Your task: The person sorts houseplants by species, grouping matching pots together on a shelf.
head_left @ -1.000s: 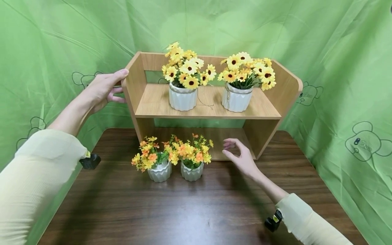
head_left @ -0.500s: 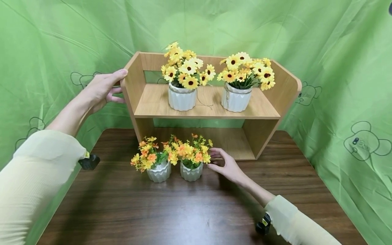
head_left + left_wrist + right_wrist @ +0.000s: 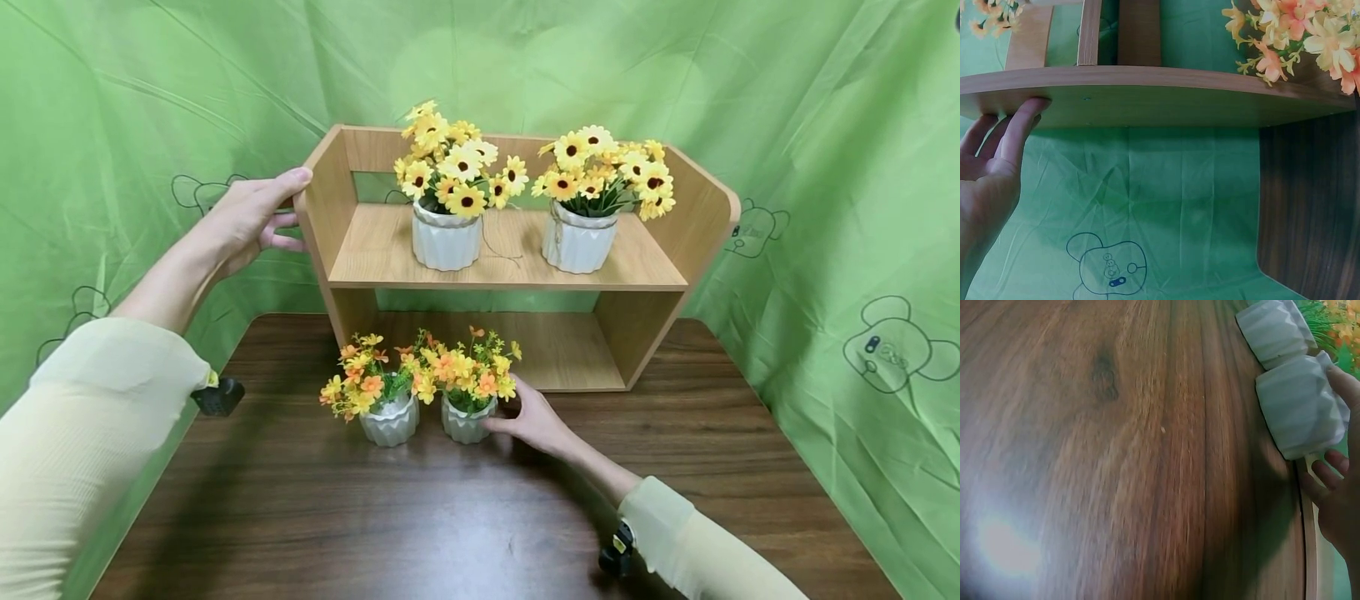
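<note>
My left hand (image 3: 251, 218) rests against the outer face of the wooden shelf's left side panel (image 3: 327, 212), thumb near its front edge and fingers fairly straight; the left wrist view shows these fingertips (image 3: 1034, 106) on the panel. At the nearer right, my right hand (image 3: 536, 421) reaches round the right side of a small white flower pot (image 3: 467, 427) with orange and yellow flowers. Its thumb (image 3: 1342, 384) lies at the pot's upper part, and a gap shows between palm and pot. Flowers partly hide the other fingers in the head view. A matching flower pot (image 3: 390, 423) stands just left.
On the upper shelf board (image 3: 510, 279) stand two larger white pots, one left (image 3: 447, 242) and one right (image 3: 581, 246), with yellow daisies. The shelf's lower board (image 3: 570, 354) lies behind the small pots. Green cloth (image 3: 840, 125) hangs around the dark wooden table (image 3: 337, 517).
My right hand has moved left from beside the shelf's lower opening to the right small flower pot, its thumb now at the pot. My left hand has stayed on the side panel.
</note>
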`<state>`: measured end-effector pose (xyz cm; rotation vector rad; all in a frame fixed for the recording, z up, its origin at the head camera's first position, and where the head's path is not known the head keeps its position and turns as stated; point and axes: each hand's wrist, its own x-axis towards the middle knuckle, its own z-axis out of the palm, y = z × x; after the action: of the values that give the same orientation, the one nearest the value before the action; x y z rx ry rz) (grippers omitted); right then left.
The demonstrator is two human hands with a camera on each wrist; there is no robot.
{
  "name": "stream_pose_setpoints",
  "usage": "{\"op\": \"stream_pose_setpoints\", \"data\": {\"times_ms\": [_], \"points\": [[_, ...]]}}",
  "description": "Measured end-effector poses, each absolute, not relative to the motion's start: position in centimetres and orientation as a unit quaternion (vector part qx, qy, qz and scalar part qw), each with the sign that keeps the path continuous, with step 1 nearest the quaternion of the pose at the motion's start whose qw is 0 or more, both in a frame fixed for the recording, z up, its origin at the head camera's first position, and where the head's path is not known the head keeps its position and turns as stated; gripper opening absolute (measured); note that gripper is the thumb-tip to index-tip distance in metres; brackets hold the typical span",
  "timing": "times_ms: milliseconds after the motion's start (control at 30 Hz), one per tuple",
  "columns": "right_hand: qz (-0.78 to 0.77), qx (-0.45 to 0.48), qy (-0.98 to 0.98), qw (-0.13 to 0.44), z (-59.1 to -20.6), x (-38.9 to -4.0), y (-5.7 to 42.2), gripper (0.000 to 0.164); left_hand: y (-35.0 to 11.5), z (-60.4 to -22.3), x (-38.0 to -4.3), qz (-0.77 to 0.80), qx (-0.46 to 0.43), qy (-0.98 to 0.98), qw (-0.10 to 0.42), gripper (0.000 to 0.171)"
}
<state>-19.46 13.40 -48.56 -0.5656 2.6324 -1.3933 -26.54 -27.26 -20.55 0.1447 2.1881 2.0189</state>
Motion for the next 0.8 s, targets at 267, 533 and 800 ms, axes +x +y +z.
{"op": "stream_pose_setpoints", "data": {"times_ms": [267, 533, 800], "points": [[-0.471, -0.205, 0.856, 0.055, -49.2, -19.6, 12.0, 0.083, -27.4, -20.6, -26.6, 0.679, 0.046, 0.728, 0.079, 0.079], [-0.498, -0.191, 0.845, 0.042, -49.9, -19.5, 10.8, 0.084, -27.3, -20.5, -26.5, 0.673, 0.048, 0.734, 0.081, 0.08], [-0.5, -0.176, 0.847, 0.03, -49.7, -19.2, 10.3, 0.077, -27.3, -20.5, -26.6, 0.677, 0.047, 0.73, 0.084, 0.08]]}}
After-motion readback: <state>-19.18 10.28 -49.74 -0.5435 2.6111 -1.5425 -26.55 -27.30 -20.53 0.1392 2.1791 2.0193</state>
